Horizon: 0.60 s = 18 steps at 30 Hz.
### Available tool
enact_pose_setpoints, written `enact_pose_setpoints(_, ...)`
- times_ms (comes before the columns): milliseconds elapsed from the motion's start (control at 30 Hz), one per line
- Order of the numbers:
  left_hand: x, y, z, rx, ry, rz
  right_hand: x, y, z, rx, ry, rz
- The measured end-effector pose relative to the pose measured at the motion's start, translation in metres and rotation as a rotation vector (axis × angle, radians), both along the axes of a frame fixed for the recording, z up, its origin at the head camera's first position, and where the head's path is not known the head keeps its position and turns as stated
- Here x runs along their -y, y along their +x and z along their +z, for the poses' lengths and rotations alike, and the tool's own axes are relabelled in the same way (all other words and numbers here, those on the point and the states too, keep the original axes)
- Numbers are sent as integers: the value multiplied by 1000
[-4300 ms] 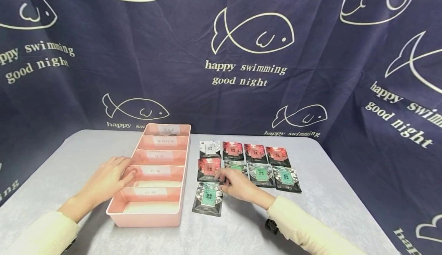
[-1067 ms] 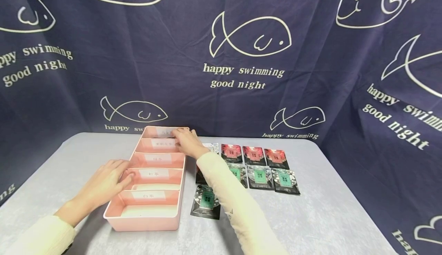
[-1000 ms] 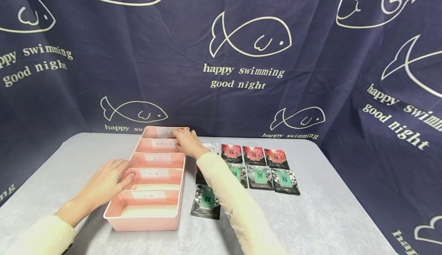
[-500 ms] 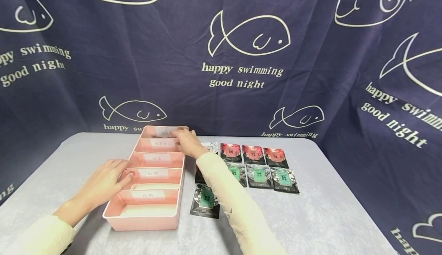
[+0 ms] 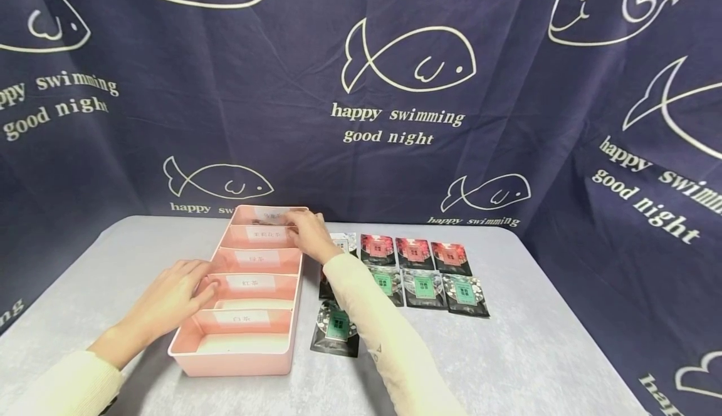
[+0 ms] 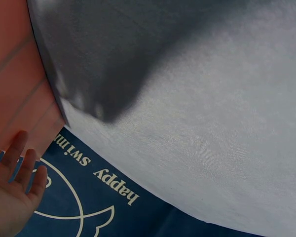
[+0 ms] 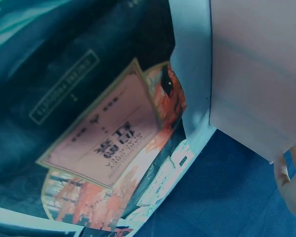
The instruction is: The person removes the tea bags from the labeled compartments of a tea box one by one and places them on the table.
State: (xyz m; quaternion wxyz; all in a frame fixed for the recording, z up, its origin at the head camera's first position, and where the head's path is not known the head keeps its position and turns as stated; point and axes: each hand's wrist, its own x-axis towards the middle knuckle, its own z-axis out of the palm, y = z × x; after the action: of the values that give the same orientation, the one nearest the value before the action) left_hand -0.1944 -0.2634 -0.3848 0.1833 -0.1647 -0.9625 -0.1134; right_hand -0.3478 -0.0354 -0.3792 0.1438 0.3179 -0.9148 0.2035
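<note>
A long pink box [image 5: 239, 364] with several labelled compartments stands on the table. My left hand [image 5: 169, 294] rests at its left rim, thumb over the edge; the left wrist view shows its fingers [image 6: 24, 170] fairly straight and spread beside the box wall. My right hand [image 5: 311, 234] is over the right rim near the far compartments, fingertips hidden inside, so I cannot tell whether they hold anything. Something small and dark shows in the farthest compartment. Beneath my right forearm lie a green-labelled tea sachet [image 5: 336, 330] and a partly covered red tea sachet [image 7: 103, 133].
Right of my forearm, red tea sachets [image 5: 414, 253] lie in a back row, with green-labelled tea sachets [image 5: 424, 287] in front. A white-topped sachet [image 5: 345, 241] is partly behind my right hand. A dark blue fish-print curtain [image 5: 406, 165] borders the table [image 5: 536, 353].
Over the longer span, my right hand has moved from above the sachets leftward and away to the far compartments. It has shifted only slightly in the last second. My left hand stays at the rim.
</note>
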Motion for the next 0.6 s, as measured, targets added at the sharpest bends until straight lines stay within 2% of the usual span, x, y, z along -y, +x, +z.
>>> enact_pose_setpoints(233, -1, 0, 1, 14, -6, -1, -1, 0, -2, -34, -61, -55)
enact_pose_setpoints(400, -1, 0, 1, 6, 4, -9, -2, 2, 1, -61, -82, -80)
enact_pose_setpoints(600, 0, 0, 0, -5, 10, -12, -1, 4, 9, -139, -75, -148)
